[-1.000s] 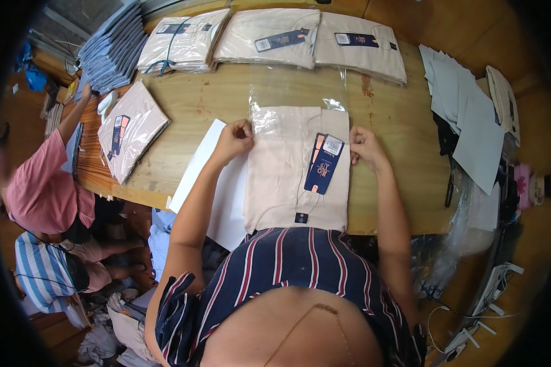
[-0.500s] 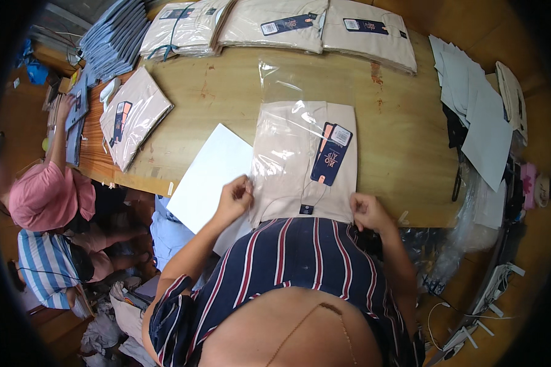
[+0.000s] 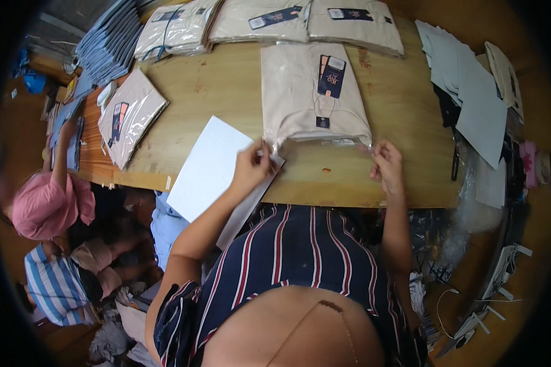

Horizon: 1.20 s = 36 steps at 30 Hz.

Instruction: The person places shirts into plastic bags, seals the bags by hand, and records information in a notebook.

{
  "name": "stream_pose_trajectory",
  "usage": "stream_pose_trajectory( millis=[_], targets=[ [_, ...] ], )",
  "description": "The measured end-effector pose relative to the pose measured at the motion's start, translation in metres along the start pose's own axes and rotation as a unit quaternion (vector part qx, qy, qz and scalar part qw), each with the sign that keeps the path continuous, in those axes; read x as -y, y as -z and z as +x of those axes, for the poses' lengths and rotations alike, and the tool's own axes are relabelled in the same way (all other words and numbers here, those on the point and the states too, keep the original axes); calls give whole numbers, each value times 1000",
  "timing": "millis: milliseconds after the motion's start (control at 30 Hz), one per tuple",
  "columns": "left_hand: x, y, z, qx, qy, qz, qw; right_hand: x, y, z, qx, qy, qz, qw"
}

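Note:
A folded beige garment lies in a clear plastic bag in the middle of the table. Navy and orange hang tags and a small dark neck label show through the film. At the bag's near left corner my left hand is closed, pinching the plastic. My right hand pinches the near right corner, its fingertips together. Between the two hands the bag's near edge stretches across. Under my left wrist lies a white sheet, partly hidden by my forearm.
Bagged beige garments stand in stacks along the far edge, beside a blue garment pile. One bagged garment lies at left. White sheets are heaped at right. Two people, one in a pink top, are at left.
The bagged garment has moved away from me, up the table toward the stacks. Both hands have gone forward with it, holding the bag's near corners.

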State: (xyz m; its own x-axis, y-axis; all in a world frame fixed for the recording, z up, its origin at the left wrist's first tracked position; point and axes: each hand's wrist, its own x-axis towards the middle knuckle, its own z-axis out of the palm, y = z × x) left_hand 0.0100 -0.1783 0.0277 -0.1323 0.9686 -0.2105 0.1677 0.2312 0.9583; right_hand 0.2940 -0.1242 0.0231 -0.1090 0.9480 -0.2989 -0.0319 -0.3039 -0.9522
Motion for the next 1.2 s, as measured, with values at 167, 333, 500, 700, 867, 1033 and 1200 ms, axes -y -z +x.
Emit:
stream_pose_trajectory(
  millis=[167, 333, 500, 700, 867, 1033, 1200],
  targets=[
    [-7, -47, -37, 290, -171, 144, 930, -29, 63, -18, -65, 9, 161, 985],
    [-57, -121, -16, 463, -284, 190, 818, -24, 106, -63, -273, 42, 177, 945],
    [-51, -190, 108, 152, -432, 421, 783, -63, 118, -139, -351, 50, 230, 906],
    [-77, -254, 181, 459, -215, 506, 698, -93, 45, -174, -165, -23, 336, 927],
    [-125, -252, 156, 640, -28, 345, 686, -80, 23, -155, -35, -44, 302, 952],
    [-222, -176, 123, 620, -180, 139, 751, -20, 37, -121, -136, 124, 185, 965],
    [-271, -101, 64, 449, -284, 33, 847, 96, 68, -106, -98, 325, 130, 932]
  ],
)
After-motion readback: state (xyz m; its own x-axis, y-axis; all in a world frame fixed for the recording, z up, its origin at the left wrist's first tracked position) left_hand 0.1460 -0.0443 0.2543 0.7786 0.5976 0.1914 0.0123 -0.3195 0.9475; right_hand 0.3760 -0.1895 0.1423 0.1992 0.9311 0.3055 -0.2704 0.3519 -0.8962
